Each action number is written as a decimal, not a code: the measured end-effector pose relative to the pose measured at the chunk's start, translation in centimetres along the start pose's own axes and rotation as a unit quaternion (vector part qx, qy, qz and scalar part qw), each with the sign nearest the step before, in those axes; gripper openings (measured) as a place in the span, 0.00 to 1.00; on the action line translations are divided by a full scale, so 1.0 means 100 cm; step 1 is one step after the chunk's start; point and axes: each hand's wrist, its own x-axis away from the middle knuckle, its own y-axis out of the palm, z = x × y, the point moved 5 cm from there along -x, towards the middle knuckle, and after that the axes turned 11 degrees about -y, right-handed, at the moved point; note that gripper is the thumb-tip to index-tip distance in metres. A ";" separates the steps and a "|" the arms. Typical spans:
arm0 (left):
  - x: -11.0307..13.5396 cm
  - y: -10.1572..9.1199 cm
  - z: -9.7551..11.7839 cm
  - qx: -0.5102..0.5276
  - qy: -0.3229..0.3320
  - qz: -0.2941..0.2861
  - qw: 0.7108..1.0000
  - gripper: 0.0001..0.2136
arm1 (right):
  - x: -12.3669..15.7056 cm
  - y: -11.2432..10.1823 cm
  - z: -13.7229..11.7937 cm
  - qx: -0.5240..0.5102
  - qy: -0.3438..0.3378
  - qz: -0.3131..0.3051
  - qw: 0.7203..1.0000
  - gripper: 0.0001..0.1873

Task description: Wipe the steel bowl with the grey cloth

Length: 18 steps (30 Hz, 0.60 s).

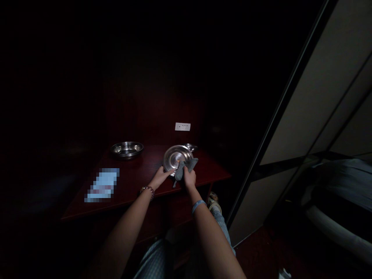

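At steel plate (177, 157), left hand (161, 177), right hand (189, 179) clutching cloth (190, 164); packet (102, 185) pixelated

No writing can be read here: the pale blue card (102, 185) on the desk (139, 174) is pixelated, and the white wall socket plate (183, 126) shows only small, illegible marks.

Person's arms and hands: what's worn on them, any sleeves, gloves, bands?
Both forearms are bare, with no sleeves or gloves. The left hand has a dark reddish beaded bracelet at the wrist. The right hand has a light blue wristband. No cables show.
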 end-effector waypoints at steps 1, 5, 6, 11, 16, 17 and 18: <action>0.001 0.000 0.000 -0.002 -0.002 0.001 1.000 0.20 | 0.001 0.000 0.000 -0.007 0.013 0.000 1.000 0.23; 0.003 -0.001 0.003 -0.011 -0.004 0.006 1.000 0.21 | 0.003 -0.001 -0.001 -0.025 0.034 0.000 0.999 0.23; 0.003 -0.001 0.003 -0.012 -0.007 0.009 1.000 0.21 | 0.003 -0.001 -0.001 -0.024 0.034 -0.001 0.999 0.23; 0.002 -0.002 0.002 -0.009 -0.006 0.011 1.000 0.21 | 0.002 0.000 0.000 -0.012 0.029 -0.007 0.999 0.23; 0.000 -0.002 0.000 -0.015 -0.003 0.007 1.000 0.19 | 0.003 -0.001 -0.001 -0.029 0.028 0.000 0.999 0.24; 0.000 -0.002 0.000 -0.017 -0.004 0.009 1.000 0.19 | 0.003 -0.001 -0.001 -0.031 0.027 0.001 0.999 0.24; 0.000 -0.003 -0.001 -0.020 -0.006 0.011 1.000 0.20 | 0.003 -0.001 -0.001 -0.032 0.025 0.002 0.999 0.24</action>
